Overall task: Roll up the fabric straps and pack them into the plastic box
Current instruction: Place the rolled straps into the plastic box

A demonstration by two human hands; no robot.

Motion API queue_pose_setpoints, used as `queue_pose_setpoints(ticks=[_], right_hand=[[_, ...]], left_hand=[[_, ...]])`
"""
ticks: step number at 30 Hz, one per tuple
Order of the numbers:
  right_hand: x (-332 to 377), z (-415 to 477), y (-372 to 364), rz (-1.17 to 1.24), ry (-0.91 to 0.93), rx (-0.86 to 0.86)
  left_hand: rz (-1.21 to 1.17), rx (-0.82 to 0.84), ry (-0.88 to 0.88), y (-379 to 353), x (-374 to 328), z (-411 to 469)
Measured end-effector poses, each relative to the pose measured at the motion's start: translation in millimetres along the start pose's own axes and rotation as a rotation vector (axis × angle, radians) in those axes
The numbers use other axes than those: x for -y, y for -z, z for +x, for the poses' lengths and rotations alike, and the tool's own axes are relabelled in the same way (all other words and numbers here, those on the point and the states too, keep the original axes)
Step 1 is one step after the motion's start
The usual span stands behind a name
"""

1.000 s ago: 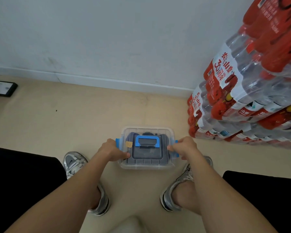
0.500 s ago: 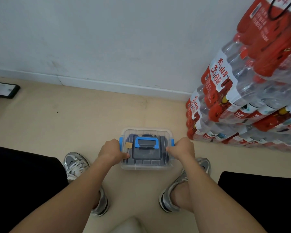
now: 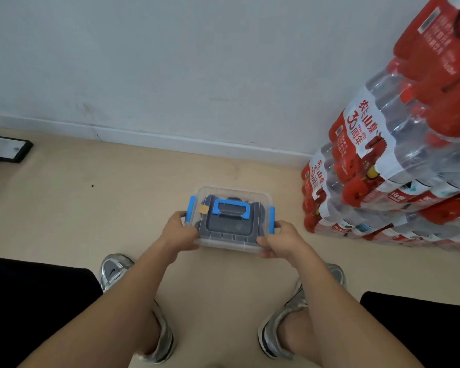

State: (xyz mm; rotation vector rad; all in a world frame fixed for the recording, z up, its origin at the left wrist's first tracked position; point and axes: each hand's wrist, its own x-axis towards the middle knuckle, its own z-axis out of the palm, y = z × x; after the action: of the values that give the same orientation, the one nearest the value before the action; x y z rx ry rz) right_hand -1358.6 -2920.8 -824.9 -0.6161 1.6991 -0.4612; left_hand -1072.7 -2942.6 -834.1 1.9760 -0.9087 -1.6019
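— Where is the clear plastic box with the lid on?

— Between the two hands. The left hand grips its near left corner, thumb on the lid and fingers curled round the side. The right hand clasps the near right corner the same way.

— And the dark grey fabric straps?

— Inside the box, showing through the clear lid, just ahead of both thumbs. A blue handle lies flat on the lid between the hands, and a blue latch sits right by the left fingers.

— Is the box resting on the beige floor?

— I cannot tell.

— Anything else?

— Shrink-wrapped packs of red-labelled water bottles are stacked beyond the right hand. Silver trainers stand below both forearms.
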Motion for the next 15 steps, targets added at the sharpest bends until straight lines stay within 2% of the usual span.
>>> queue_pose_setpoints(ticks=[6,8,12,15], right_hand=[[51,50,-18,0.094,0.116,-0.204],[68,65,-21,0.053,0.172,-0.279],[88,87,-27,-0.062,0.319,-0.285],[96,99,-28,-0.150,0.387,-0.340]], left_hand=[[-0.042,-0.200,-0.081,-6,-37,55],[-0.066,-0.232,-0.108,-9,-51,71],[-0.034,-0.257,-0.215,-13,-73,96],[-0.029,-0.305,-0.218,-14,-83,107]])
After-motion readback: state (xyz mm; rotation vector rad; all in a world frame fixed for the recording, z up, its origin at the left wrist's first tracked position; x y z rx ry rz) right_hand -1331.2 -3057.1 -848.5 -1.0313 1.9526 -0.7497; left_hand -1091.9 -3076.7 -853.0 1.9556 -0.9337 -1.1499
